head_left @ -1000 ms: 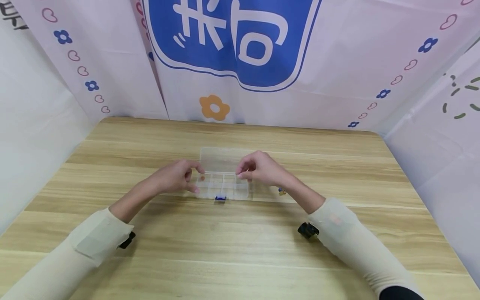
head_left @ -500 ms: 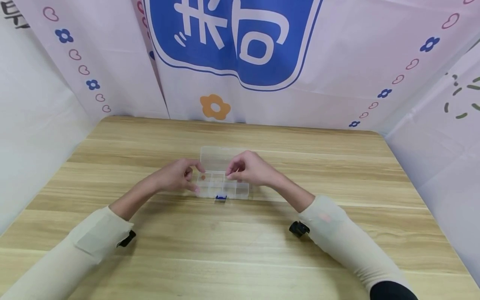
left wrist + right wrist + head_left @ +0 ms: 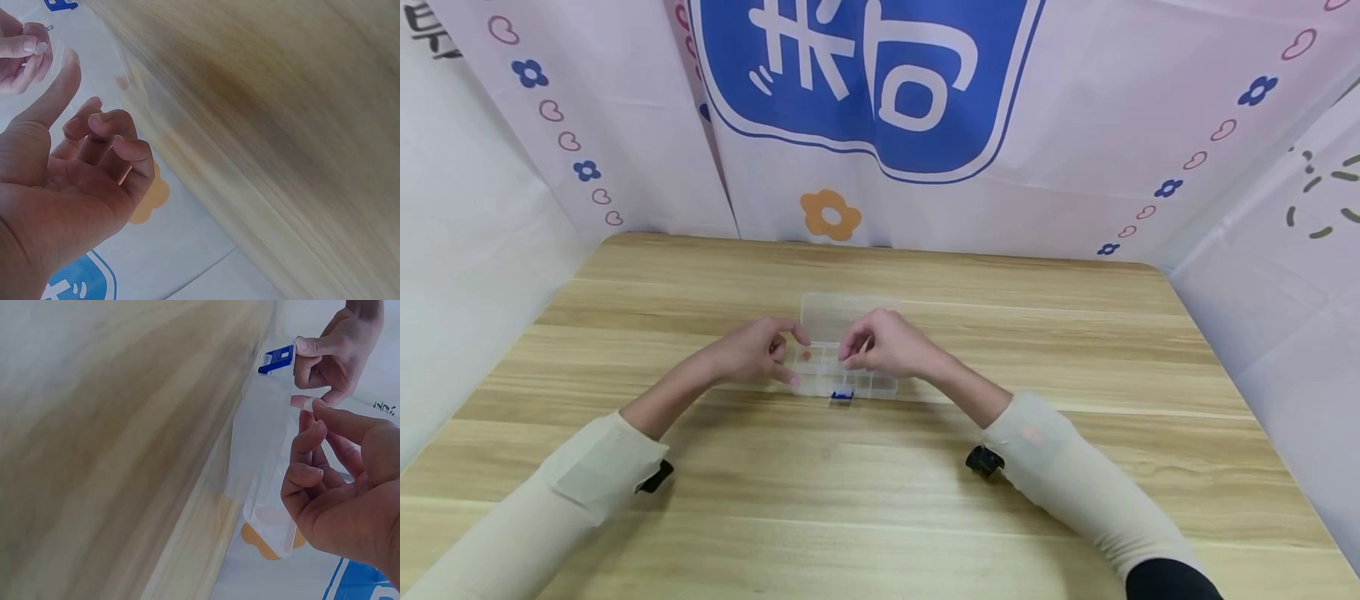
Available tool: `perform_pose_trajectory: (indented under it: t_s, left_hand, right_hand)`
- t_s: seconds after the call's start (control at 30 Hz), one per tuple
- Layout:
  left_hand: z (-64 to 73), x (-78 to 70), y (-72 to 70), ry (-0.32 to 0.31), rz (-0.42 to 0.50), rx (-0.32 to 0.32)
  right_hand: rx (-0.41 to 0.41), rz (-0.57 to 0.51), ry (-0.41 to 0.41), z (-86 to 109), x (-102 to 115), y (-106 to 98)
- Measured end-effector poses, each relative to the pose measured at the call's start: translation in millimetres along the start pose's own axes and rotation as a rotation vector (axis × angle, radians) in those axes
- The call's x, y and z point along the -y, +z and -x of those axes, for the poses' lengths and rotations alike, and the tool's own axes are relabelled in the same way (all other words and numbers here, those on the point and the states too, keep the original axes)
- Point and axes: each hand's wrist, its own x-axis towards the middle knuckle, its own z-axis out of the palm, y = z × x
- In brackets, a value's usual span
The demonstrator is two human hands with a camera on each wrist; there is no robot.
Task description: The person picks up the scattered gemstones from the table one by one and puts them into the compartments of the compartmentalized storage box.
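A clear plastic compartment box [image 3: 884, 384] lies with its lid [image 3: 820, 313] raised behind it and a blue clasp [image 3: 842, 395] at the front. My left hand [image 3: 747, 353] holds its left end, thumb at the front corner and index finger at the back one. Over the middle compartments is my right hand [image 3: 889, 345], pinching a small whitish piece [image 3: 40, 48] between thumb and fingertip; its exact kind I cannot tell. A small orange-brown piece [image 3: 807, 355] sits in the back left compartment.
The box stands on a wood-grain table [image 3: 820, 500]. A printed white cloth [image 3: 1045, 167] hangs behind the table's back edge, with pale sheets on both sides. Black wrist cameras [image 3: 984, 460] hang under both sleeves.
My right hand has moved left from the box's right end to its middle. Its forearm now covers a small blue and yellow thing on the table. The left hand stays put.
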Motion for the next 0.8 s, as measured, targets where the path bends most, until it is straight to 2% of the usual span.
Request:
perform_pose_trajectory:
  t_s: [0.4,0.8]
  left_hand:
    - [-0.2,1.9,-0.6,0.0,0.016,0.01]
    - [2.4,-1.0,1.1,0.005,0.062,0.011]
  right_hand:
    - [0.013,0.012,-0.029,-6.7,1.5,7.3]
    - [-0.06,-0.003,0.013,14.3,-8.9,-9.6]
